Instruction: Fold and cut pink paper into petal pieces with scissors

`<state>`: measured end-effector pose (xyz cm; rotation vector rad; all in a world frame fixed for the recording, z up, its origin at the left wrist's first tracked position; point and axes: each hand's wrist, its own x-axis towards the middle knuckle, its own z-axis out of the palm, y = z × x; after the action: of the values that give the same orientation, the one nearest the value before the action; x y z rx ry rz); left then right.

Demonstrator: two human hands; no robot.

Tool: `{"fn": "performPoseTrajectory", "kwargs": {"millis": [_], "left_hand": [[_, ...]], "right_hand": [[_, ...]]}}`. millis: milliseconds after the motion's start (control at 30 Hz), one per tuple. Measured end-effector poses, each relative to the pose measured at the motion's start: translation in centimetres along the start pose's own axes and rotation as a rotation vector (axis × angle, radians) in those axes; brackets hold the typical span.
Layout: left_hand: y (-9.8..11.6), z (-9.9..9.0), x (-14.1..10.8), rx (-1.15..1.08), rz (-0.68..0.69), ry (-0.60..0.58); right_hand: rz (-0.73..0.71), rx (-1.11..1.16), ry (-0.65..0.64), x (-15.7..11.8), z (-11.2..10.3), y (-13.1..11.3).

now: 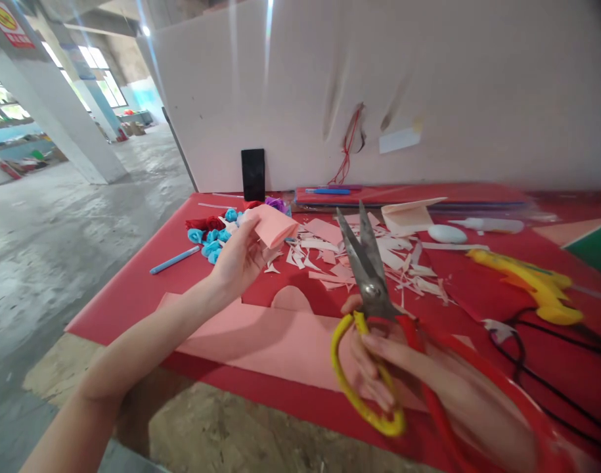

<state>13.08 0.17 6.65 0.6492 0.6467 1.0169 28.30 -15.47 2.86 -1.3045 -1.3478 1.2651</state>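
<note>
My left hand [248, 253] pinches a folded piece of pink paper [275, 225] above the middle of the table. In my right hand [379, 361] is a pair of scissors [372, 282] with yellow and red handles, its blades parted and pointing away from me. The blades are apart from the folded paper. Beneath both hands lies a long pink paper sheet [261, 341], with a rounded pink paper piece [291, 299] at its far edge. Pink and white paper scraps [330, 253] are strewn behind the scissors.
Blue and red paper flowers [211, 240] lie left of the scraps, near a blue pen [175, 260]. A black phone [253, 174] leans on the white board [280, 98]. To the right, a yellow glue gun [531, 279] trails a black cable [551, 381] across the red tabletop [117, 282].
</note>
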Motion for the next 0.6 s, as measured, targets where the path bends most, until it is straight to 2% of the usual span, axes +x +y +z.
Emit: {"fn": "performPoseTrajectory", "kwargs": {"millis": [67,200,300,433,600], "left_hand": [[0.0,-0.2,0.2,-0.005,0.008,-0.004],[-0.1,-0.2,0.3,-0.026,0.026,-0.018],[-0.3,-0.1,0.2,-0.044,0.03,-0.021],[-0.7,0.0,0.0,-0.032,0.018,0.0],[-1.4,0.0,-0.4,0.014,-0.016,0.002]], "right_hand": [[0.108,0.356,-0.172,0.3,1.0,-0.3],[0.199,0.671,-0.375,0.7,2.2,1.4],[0.217,0.766,-0.402,0.7,2.6,2.5],[0.367,0.729,-0.448,0.7,2.5,1.5],[0.313,0.709,-0.293,0.3,2.2,-0.9]]}}
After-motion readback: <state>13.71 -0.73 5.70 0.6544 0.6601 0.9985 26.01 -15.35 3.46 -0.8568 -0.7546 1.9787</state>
